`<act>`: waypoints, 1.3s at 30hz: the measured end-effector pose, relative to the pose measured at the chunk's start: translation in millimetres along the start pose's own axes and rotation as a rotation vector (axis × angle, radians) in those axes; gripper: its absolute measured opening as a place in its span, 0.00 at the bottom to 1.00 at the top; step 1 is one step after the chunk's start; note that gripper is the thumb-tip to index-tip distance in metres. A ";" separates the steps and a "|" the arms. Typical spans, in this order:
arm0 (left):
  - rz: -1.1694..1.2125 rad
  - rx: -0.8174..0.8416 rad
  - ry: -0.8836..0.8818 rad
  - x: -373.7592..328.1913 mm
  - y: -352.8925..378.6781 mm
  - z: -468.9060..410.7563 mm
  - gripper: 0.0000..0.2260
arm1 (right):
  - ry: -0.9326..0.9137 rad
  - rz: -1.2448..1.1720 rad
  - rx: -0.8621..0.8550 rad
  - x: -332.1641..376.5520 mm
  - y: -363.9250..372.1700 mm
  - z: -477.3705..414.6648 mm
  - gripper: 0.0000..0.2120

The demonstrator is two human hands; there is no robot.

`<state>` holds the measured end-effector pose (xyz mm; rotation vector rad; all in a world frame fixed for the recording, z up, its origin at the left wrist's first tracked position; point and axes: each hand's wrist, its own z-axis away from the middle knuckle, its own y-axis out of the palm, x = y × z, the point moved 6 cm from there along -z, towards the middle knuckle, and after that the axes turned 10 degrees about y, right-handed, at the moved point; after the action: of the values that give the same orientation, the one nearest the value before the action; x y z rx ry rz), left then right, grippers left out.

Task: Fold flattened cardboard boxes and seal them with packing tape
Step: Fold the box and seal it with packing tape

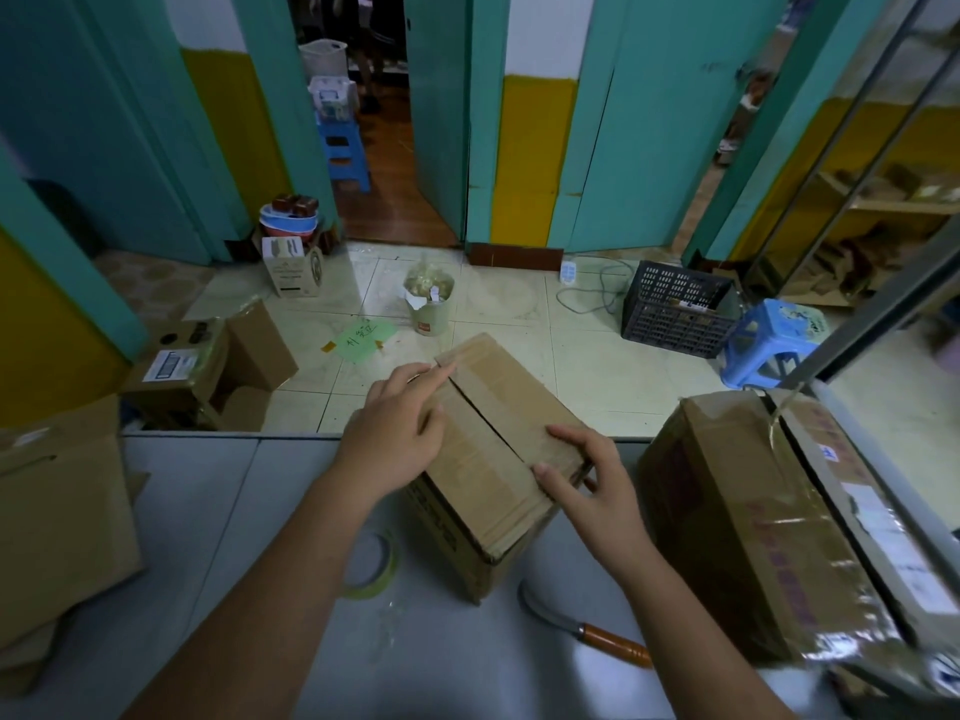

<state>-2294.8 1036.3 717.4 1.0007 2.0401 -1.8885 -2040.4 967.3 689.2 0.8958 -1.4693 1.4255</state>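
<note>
At the far edge of the desk, about midway along it, stands the small box, turned corner-on to the person. In the head view its two top flaps are folded down and meet along a dark slit. The left hand lies flat on the left flap, fingers straight beside the seam. The right hand rests spread over the near end of the right flap, thumb and fingers pressing and grasping nothing. Both probably hold the springy flaps level for taping.

The cardboard is dull brown and creased, with printed sides. The tape roll, a thin pale ring, lies just beside the box under the left forearm. A curved knife with a wooden handle lies nearer the front edge. A bigger box, glossy with tape, stands at the right edge.
</note>
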 end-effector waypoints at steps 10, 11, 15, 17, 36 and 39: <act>0.070 0.125 -0.202 15.8 0.1 -25.8 0.36 | -0.090 -0.036 -0.045 12.9 2.2 10.9 0.20; 0.130 0.114 -0.200 19.2 -0.7 -28.1 0.37 | -0.111 -0.038 -0.054 16.1 1.7 12.3 0.20; 0.383 -0.032 -0.114 25.3 0.3 -25.4 0.35 | -0.164 0.043 -0.075 23.4 -4.1 9.6 0.30; 0.432 -0.125 -0.108 28.1 5.6 -18.1 0.33 | -0.102 -0.049 -0.108 21.9 -2.3 9.2 0.40; 0.483 -0.411 0.147 0.3 14.3 19.6 0.29 | 0.593 -0.888 0.072 -15.2 6.9 -13.1 0.20; 0.478 -0.428 0.147 9.9 25.1 22.6 0.29 | 0.499 -0.886 0.019 -24.9 7.8 -8.9 0.24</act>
<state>-2294.5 1017.6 687.6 1.3730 1.9293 -1.1160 -2037.9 974.9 662.9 0.9400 -0.5505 0.8835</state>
